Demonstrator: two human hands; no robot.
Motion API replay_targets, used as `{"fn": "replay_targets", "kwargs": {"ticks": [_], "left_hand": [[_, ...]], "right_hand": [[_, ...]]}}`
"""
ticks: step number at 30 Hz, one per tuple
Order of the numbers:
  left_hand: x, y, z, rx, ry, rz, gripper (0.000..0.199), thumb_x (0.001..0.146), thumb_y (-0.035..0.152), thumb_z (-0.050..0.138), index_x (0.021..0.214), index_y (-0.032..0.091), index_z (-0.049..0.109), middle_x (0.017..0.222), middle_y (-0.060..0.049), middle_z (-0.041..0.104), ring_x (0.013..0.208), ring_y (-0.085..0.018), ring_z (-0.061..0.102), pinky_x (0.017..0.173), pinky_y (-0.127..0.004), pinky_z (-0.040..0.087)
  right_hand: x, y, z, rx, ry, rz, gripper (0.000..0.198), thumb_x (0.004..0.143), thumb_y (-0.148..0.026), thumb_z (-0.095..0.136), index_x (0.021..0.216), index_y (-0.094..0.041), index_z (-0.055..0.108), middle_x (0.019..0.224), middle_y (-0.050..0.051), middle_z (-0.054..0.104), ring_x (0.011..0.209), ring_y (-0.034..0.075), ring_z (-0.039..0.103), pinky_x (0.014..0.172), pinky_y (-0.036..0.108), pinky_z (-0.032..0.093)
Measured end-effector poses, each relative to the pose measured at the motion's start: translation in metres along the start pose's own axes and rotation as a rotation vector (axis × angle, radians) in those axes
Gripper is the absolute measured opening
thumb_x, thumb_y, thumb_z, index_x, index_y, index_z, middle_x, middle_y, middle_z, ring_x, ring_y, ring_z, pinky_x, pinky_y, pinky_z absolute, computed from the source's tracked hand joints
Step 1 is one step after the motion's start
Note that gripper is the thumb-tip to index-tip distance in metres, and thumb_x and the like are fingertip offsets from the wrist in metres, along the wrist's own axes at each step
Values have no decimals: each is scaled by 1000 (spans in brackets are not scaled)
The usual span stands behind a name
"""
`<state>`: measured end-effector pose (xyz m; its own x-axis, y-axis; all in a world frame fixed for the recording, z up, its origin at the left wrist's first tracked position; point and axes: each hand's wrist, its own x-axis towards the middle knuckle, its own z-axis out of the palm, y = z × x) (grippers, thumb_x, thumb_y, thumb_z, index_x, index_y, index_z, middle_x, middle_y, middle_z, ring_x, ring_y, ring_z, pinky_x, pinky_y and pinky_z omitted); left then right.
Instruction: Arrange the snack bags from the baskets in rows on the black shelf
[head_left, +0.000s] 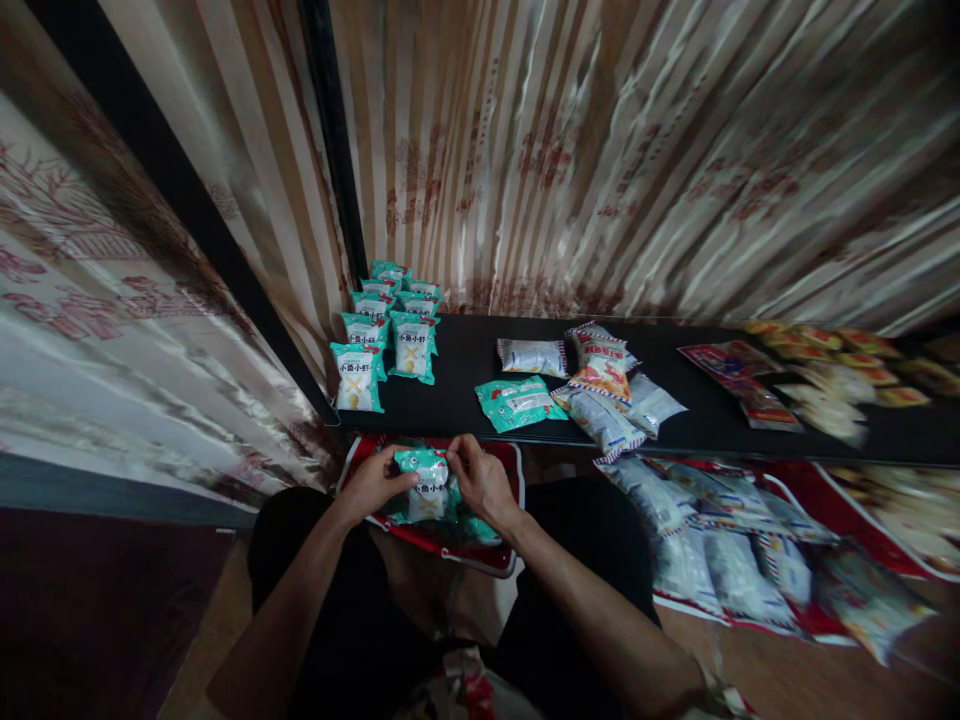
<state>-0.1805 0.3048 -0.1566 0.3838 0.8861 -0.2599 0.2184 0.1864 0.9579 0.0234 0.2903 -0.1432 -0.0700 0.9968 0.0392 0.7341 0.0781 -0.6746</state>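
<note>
Above a red basket [480, 562] between my knees, both hands hold a teal-and-white snack bag [429, 488] with its printed front facing me. My left hand [375, 484] is closed on its left side. The fingers of my right hand [481, 484] pinch its upper right corner. Under it, more teal bags [477, 528] lie in the basket, partly hidden by my hands. On the black shelf [457, 400] ahead, several matching bags [360, 378] stand upright in two rows at the left end. Another teal bag [521, 403] lies flat nearer the middle.
Silver-white bags [600, 415] and an orange-and-white bag [600, 365] lie piled mid-shelf. Red packets [739, 375] and blurred yellow packs [840, 350] are farther right. At lower right, a second basket overflows with silvery bags [742, 570]. A black post [334, 140] and striped curtain [480, 150] border the shelf.
</note>
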Motion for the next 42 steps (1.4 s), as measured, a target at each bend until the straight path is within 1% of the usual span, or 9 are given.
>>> {"fn": "replay_targets", "kwargs": {"ticks": [4,11,16,19,22,30,34,38,42], "left_hand": [[-9,10,12,-201,-13,24,49,69,44,70,106,15,57,110,-10,66,106,-24,60,92,-36,46],[-16,21,36,-392,46,-32,59,64,50,73,109,15,56,108,-10,68,96,-25,64,84,-36,51],[-13,27,38,-412,180,-32,55,66,51,70,105,15,57,103,-9,69,97,-25,64,84,-36,51],[-8,29,36,-390,232,-26,51,68,54,66,103,17,58,102,-7,70,94,-24,65,82,-36,52],[-3,29,36,-327,274,-5,46,70,54,63,98,18,60,101,-6,70,94,-23,64,80,-34,52],[14,33,35,-328,249,49,41,74,49,61,100,18,60,102,-6,69,95,-22,64,80,-31,51],[28,31,28,-219,326,134,41,80,42,57,111,16,56,113,-10,65,102,-22,62,88,-33,50],[36,26,23,73,479,216,44,82,38,55,120,16,51,121,-13,60,102,-21,62,89,-37,50],[41,24,22,322,557,359,47,84,30,49,129,16,45,134,-14,49,119,-24,51,100,-42,43]], "right_hand": [[-1,-10,-17,-5,96,32,17,87,-33,38,87,-22,51,65,-1,58,52,15,55,54,24,33],[2,-14,-34,110,170,55,22,86,-38,41,92,-21,55,60,-3,57,50,14,53,54,25,37],[-4,-4,-29,507,29,166,54,80,-49,54,123,-18,45,83,4,68,75,19,65,64,30,50],[-13,-3,-22,727,-152,213,64,73,-49,64,126,-17,45,97,8,69,88,23,67,74,36,53],[-21,-7,-17,763,-266,180,60,72,-48,67,121,-19,52,101,8,69,94,25,66,79,38,53],[-9,-18,-16,692,-151,157,40,71,-46,67,101,-19,65,96,5,71,89,26,65,82,41,52],[13,-13,-11,689,-68,172,38,71,-43,67,101,-19,65,97,5,71,89,25,65,80,39,52],[43,-9,-3,628,53,145,39,69,-44,67,98,-18,66,96,6,70,89,25,64,78,38,52],[72,-12,3,634,92,130,39,69,-44,66,97,-17,65,96,6,70,88,23,64,81,37,50]]}}
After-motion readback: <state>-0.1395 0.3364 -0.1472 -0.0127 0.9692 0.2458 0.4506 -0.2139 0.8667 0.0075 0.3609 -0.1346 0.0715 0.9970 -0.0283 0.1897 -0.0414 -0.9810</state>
